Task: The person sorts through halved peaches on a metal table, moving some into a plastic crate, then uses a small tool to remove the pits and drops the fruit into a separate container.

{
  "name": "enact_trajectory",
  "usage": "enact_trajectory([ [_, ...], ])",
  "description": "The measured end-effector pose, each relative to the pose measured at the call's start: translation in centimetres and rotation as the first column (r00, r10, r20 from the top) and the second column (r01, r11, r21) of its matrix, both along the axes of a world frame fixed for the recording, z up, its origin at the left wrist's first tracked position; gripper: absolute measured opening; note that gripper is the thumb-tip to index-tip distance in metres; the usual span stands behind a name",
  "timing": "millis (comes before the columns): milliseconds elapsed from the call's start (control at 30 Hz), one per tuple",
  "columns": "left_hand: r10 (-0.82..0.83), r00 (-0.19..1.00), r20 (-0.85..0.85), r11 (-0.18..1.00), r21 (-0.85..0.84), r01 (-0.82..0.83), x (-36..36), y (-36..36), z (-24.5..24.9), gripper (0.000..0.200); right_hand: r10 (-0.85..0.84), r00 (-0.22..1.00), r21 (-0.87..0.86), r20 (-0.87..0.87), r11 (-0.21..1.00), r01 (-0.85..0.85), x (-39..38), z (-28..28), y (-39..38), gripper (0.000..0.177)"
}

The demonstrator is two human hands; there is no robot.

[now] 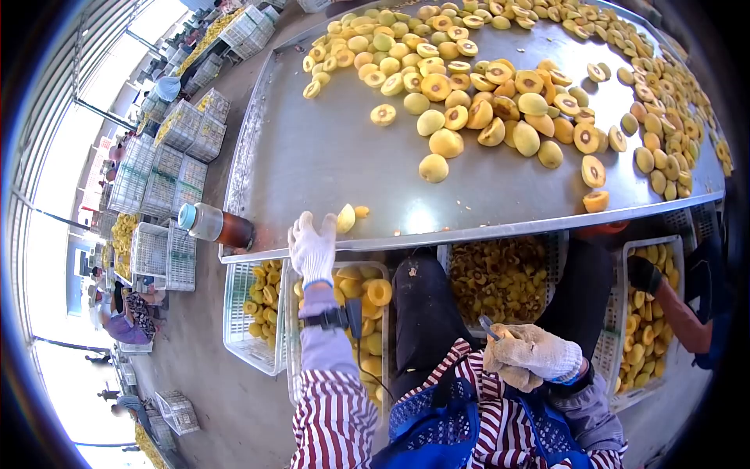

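Observation:
My left hand (312, 248), in a white knit glove, rests at the near edge of the metal table (312, 164) with its fingers apart and nothing visible in it. Just right of its fingertips lie a yellow fruit piece (346, 219) and a smaller bit. My right hand (535, 356), in a stained glove, is closed around a small tool (489, 327) above my lap; its tip sticks out to the left. Halved yellow fruits (447, 143) with brown centres spread over the table's far and right parts.
A jar of dark liquid (217, 227) stands at the table's left corner. Below are crates of fruit halves (373, 344) and a crate of darker pieces (500, 273) between my knees. At right, a co-worker's dark-gloved hand (644, 275) reaches over another crate. Stacked crates (160, 176) stand left.

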State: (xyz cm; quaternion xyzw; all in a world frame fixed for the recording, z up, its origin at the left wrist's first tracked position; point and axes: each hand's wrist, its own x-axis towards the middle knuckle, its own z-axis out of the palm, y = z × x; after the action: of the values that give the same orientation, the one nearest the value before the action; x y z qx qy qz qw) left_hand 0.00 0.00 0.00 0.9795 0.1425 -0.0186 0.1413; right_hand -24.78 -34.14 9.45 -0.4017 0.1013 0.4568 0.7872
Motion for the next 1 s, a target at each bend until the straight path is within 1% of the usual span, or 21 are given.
enact_trajectory([
  [67,0.026,0.999,-0.022,0.995,0.096,-0.024,1.8,-2.1,-2.0,0.067,-0.028,1.0,-0.159,-0.011,0.987,0.026,-0.2,0.5,-0.5,0.038],
  [100,-0.018,0.998,-0.061,0.992,0.127,0.025,2.9,-0.2,0.3,0.066,-0.036,0.999,-0.098,-0.01,0.995,0.035,0.4,0.2,1.6,0.037],
  [133,-0.065,0.991,-0.118,0.993,0.085,0.076,2.7,-1.5,0.2,0.065,-0.045,0.999,-0.109,-0.027,0.993,0.042,0.3,0.0,1.6,0.036],
  [167,-0.116,0.979,-0.168,0.992,0.031,0.123,2.7,-2.9,-0.3,0.064,-0.054,0.998,-0.129,-0.038,0.99,0.049,0.2,-0.1,1.2,0.035],
  [200,-0.213,0.976,-0.054,0.977,-0.039,0.211,2.2,-3.6,-0.9,0.06,-0.084,0.996,-0.157,-0.021,0.984,0.08,0.2,-0.1,1.1,0.035],
  [267,-0.169,0.986,-0.013,0.93,-0.333,0.155,1.2,-3.9,-1.0,0.058,-0.138,0.99,-0.182,0.021,0.973,0.139,0.6,0.1,2.0,0.034],
  [300,-0.142,0.99,0.006,0.871,-0.475,0.128,0.7,-4.5,-0.7,0.057,-0.156,0.987,-0.22,0.045,0.962,0.162,0.9,0.2,2.3,0.032],
  [333,-0.103,0.995,0.015,0.698,-0.711,0.083,-0.1,-5.2,-0.4,0.05,-0.175,0.982,-0.256,0.067,0.949,0.186,1.3,0.4,2.6,0.029],
  [367,-0.129,0.992,-0.005,0.497,-0.866,0.06,-1.5,-6.0,0.1,0.049,-0.191,0.978,-0.292,0.083,0.934,0.207,1.6,0.6,2.9,0.027],
  [400,-0.154,0.988,-0.021,0.265,-0.964,0.02,-3.5,-7.2,1.4,0.048,-0.194,0.975,-0.304,0.106,0.928,0.217,1.8,0.4,3.0,0.029],
  [433,-0.178,0.984,-0.031,0.017,-0.999,-0.028,-5.2,-8.3,2.4,0.047,-0.184,0.971,-0.351,0.153,0.908,0.227,2.1,0.6,3.4,0.029],
  [500,-0.263,0.965,-0.018,-0.132,-0.99,-0.055,-7.6,-10.1,2.8,0.054,-0.161,0.954,-0.437,0.252,0.861,0.261,2.8,1.0,4.2,0.032],
  [533,-0.308,0.951,-0.007,-0.204,-0.976,-0.074,-8.6,-11.0,2.9,0.058,-0.09,0.956,-0.515,0.278,0.827,0.227,2.8,0.4,4.1,0.038],
  [633,-0.286,0.958,0.018,-0.425,-0.898,-0.11,-11.3,-14.0,3.3,0.064,-0.015,0.875,-0.614,0.484,0.707,0.352,2.5,-0.7,4.2,0.043],
  [667,-0.291,0.957,-0.021,-0.469,-0.868,-0.161,-12.0,-14.6,4.2,0.059,0.021,0.897,-0.65,0.441,0.697,0.303,2.6,-0.7,3.9,0.052],
  [767,-0.25,0.966,-0.061,-0.519,-0.834,-0.187,-13.1,-16.1,4.4,0.055,-0.028,0.842,-0.634,0.539,0.645,0.427,2.3,-0.3,3.9,0.035],
  [800,-0.243,0.967,-0.078,-0.54,-0.817,-0.202,-13.6,-16.5,5.0,0.052,-0.008,0.825,-0.641,0.566,0.625,0.446,2.1,-0.8,3.9,0.038],
  [900,-0.21,0.975,-0.066,-0.526,-0.833,-0.17,-14.6,-17.3,5.9,0.055,-0.021,0.807,-0.659,0.59,0.565,0.497,1.6,-1.0,3.9,0.041],
  [1000,-0.228,0.973,0.029,-0.592,-0.798,-0.115,-15.7,-17.9,6.1,0.058,0.012,0.782,-0.656,0.623,0.553,0.514,1.3,-1.7,3.6,0.06],
])
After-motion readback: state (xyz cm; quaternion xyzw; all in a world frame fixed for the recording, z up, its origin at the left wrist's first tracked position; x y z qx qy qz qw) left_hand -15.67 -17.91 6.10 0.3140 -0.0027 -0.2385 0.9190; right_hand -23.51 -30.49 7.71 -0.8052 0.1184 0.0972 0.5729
